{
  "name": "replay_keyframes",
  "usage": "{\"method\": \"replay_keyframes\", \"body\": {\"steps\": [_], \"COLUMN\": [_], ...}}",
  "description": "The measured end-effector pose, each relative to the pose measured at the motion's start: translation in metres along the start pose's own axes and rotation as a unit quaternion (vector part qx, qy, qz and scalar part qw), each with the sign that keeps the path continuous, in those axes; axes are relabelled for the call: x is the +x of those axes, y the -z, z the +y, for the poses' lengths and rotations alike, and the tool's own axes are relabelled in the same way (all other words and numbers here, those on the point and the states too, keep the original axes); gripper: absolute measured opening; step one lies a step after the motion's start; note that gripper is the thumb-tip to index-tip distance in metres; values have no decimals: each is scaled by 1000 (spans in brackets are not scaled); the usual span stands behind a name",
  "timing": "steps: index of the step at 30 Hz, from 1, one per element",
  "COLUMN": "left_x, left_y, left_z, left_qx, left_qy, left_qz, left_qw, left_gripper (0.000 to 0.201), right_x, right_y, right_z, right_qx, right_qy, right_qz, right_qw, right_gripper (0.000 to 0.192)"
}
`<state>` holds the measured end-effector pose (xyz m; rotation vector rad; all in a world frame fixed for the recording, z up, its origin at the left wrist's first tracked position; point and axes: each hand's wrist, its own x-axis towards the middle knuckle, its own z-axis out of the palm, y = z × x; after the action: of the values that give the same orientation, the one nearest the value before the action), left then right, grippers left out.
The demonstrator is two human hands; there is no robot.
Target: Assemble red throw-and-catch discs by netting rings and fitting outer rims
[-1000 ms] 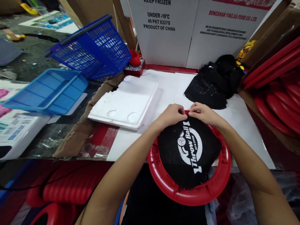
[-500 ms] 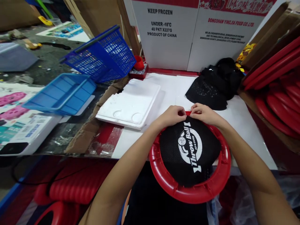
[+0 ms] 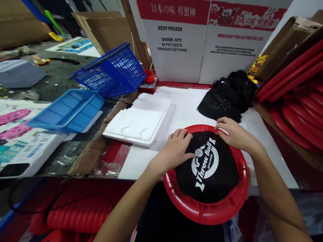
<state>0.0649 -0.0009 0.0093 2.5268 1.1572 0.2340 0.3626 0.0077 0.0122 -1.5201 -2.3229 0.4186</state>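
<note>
Both hands, the left hand (image 3: 176, 146) and right hand (image 3: 233, 134), press open-fingered on the black mesh net (image 3: 207, 168) stretched in the red ring (image 3: 205, 210) overhanging the table (image 3: 181, 111) edge, where uneven pressure could unhook the net.

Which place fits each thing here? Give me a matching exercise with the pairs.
Things:
1. black mesh
2. foam tray
3. dark blue basket
4. red rings

Places:
a. stacked in a box at far right
b. inside the red hoop, under both hands
c. tipped on its side, back left
d. flat on the white table

Pairs: 1-b, 2-d, 3-c, 4-a
</note>
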Motion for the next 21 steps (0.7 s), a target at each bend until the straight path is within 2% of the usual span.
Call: {"method": "replay_keyframes", "body": {"steps": [3, 7, 10, 13, 15, 18, 21], "left_x": [25, 44, 42, 39, 42, 48, 51], "left_y": [0, -2, -3, -3, -1, 0, 0], "left_z": [-1, -6, -11, -19, -26, -39, -49], "left_qx": [1, 58, 41, 17, -24, -156, -288], "left_qy": [-14, -45, -63, -65, -80, -86, -14], "left_qz": [0, -8, 5, 9, 1, -17, -7], "left_qw": [1000, 997, 997, 998, 997, 984, 957], "left_gripper": [38, 28, 31, 33, 31, 21, 15], "right_x": [0, 5, 7, 9, 11, 11, 11], "right_y": [-14, -28, -24, -14, -9, -6, -8], "right_z": [-14, -13, -4, 5, 11, 18, 21], "right_qx": [8, 12, 31, 110, 172, 261, 341], "right_qy": [99, 83, 65, 41, 18, -22, -62], "right_qz": [-21, -50, -68, -92, -91, -71, -53], "right_qw": [995, 995, 995, 989, 981, 962, 936], "right_gripper": [33, 44, 29, 14, 16, 21, 26]}}
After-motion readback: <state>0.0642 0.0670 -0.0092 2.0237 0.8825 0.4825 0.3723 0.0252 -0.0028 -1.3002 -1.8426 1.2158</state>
